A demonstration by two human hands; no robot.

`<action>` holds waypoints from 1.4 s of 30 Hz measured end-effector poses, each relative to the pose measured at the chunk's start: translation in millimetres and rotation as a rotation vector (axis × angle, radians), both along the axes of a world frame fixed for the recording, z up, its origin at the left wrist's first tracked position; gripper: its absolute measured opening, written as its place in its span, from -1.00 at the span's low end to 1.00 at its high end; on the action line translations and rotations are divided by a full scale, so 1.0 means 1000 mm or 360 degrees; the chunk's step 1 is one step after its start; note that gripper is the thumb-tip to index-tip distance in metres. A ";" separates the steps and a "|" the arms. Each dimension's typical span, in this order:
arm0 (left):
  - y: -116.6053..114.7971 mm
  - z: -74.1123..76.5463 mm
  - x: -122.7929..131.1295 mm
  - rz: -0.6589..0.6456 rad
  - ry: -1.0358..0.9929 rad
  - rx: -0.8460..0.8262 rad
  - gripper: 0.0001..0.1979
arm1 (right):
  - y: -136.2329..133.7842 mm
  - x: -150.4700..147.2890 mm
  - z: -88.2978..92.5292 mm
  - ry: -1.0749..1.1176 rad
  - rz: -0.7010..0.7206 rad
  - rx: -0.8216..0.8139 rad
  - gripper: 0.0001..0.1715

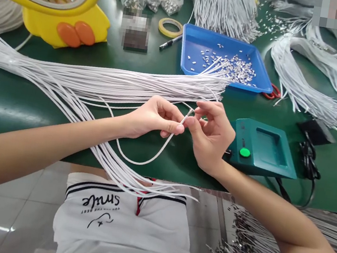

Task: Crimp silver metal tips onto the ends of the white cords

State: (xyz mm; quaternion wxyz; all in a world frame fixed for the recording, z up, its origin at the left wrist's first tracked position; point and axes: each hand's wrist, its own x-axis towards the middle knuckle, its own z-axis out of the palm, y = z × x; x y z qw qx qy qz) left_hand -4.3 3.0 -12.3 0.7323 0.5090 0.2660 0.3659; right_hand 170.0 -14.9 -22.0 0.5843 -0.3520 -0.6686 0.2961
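Left hand — pinching white cable | cable bundle — overlapping blue tray

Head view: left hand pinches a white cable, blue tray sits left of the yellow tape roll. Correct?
Wrong side: in the head view, the blue tray sits right of the yellow tape roll. The left hand does pinch a white cable.

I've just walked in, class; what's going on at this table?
Someone's left hand pinches a white cord near its end; the right hand is at the tip, its grip unclear. More white cords lie beyond the hands, with a blue tray of small metal pieces farther back and a green device beside the right hand.
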 end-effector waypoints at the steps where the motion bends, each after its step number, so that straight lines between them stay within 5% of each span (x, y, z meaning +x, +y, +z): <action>1: 0.000 0.000 0.000 0.0002 0.0011 0.0017 -0.81 | 0.000 0.000 -0.001 -0.0003 0.0011 -0.0007 -0.74; 14: 0.000 0.003 0.003 0.0059 0.0083 0.0035 -0.74 | -0.001 -0.001 0.000 0.0103 0.0025 -0.0092 -0.87; 34: -0.002 0.004 0.006 0.0167 0.0219 0.0052 -0.67 | 0.003 -0.001 0.007 0.0452 0.0178 -0.0596 -0.67; 42: -0.002 0.003 0.005 0.0192 0.0203 0.0055 -0.66 | 0.000 0.001 0.007 0.0372 0.0254 -0.0612 -0.75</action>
